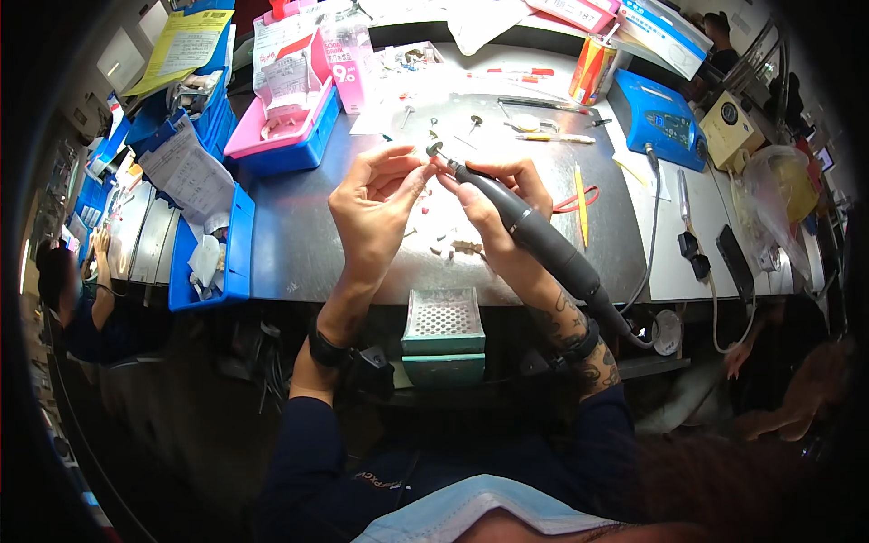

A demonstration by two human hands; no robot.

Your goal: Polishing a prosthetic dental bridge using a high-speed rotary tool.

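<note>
My right hand (509, 208) is wrapped round a thick black rotary handpiece (552, 244), which slants up and left. At its tip sits a small dark round disc (434, 147). Close against that tip, my left hand (373, 206) is closed, thumb and fingertips pinched together. Whatever lies between those fingertips is too small to make out. Just beyond the hands, several loose mounted burs (475, 120) lie on the metal bench top (294, 231). Small brownish bits (466, 246) are scattered below the fingers.
A pink tray (240, 136) sits on a blue bin at left, near another blue bin (238, 240). A perforated drawer (444, 317) juts from the front edge. At right are a yellow pencil-like stick (580, 206), a blue control box (652, 109) and the handpiece's cable (654, 244). People work nearby.
</note>
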